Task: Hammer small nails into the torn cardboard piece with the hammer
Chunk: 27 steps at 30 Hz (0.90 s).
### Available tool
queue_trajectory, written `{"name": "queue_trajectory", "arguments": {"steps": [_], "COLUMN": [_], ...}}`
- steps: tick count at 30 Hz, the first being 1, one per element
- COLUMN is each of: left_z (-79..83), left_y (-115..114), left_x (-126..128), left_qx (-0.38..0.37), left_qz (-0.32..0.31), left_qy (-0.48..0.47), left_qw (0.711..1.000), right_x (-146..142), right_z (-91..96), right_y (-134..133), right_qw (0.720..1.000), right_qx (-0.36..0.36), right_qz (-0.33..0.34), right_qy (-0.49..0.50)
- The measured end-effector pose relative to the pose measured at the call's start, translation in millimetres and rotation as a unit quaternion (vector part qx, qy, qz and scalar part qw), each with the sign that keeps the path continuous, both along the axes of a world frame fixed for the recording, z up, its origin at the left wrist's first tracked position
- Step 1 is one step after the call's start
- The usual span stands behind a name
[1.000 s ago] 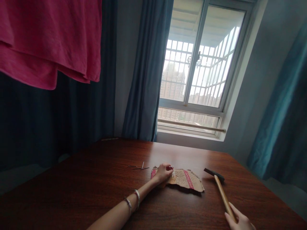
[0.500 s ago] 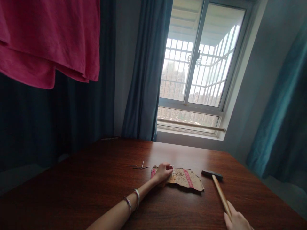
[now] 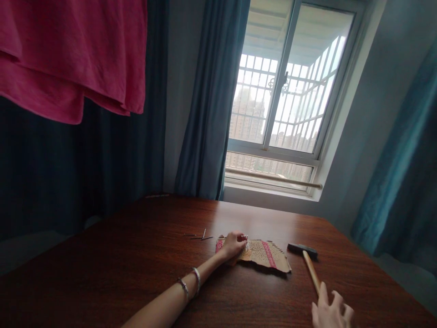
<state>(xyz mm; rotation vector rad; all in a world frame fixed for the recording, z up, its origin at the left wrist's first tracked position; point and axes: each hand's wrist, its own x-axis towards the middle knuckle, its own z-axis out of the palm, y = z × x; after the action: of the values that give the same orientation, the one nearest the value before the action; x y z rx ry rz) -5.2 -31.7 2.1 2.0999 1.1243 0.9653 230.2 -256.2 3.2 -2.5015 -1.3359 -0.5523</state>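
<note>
A speckled cardboard piece (image 3: 262,255) lies on the counter (image 3: 153,259). The left hand (image 3: 233,246) rests on it, fingers curled together; what they pinch, I cannot tell. Right of the cardboard lies a hammer (image 3: 309,265), the right hand (image 3: 332,310) spread at its handle. Left of the cardboard lie nails (image 3: 202,238).

1 pink cloth (image 3: 75,59), perhaps a towel, hangs before dark curtain (image 3: 126,155), left of window (image 3: 283,100)
</note>
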Motion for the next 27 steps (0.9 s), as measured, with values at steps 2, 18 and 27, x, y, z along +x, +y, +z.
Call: {"name": "queue_trajectory", "arguments": {"steps": [2, 18, 27], "left_z": [-0.3, 0.2, -5.4], "left_y": [-0.2, 3.1, 9.3], "left_x": [-0.3, -8.0, -12.0], "left_qx": [-0.001, -0.003, -0.04], "left_qz": [-0.002, -0.013, -0.06], "left_qy": [-0.002, -0.006, -0.061], "left_qw": [1.0, 1.0, 0.996], "right_x": [-5.9, -51.7, -51.3], "right_z": [3.6, 23.8, 15.6], "right_y": [15.0, 140.7, 139.5], "right_qw": [0.999, 0.961, 0.96], "right_qx": [0.007, -0.027, 0.01], "right_qz": [0.034, 0.249, 0.262], "right_qy": [-0.016, 0.119, 0.102]}}
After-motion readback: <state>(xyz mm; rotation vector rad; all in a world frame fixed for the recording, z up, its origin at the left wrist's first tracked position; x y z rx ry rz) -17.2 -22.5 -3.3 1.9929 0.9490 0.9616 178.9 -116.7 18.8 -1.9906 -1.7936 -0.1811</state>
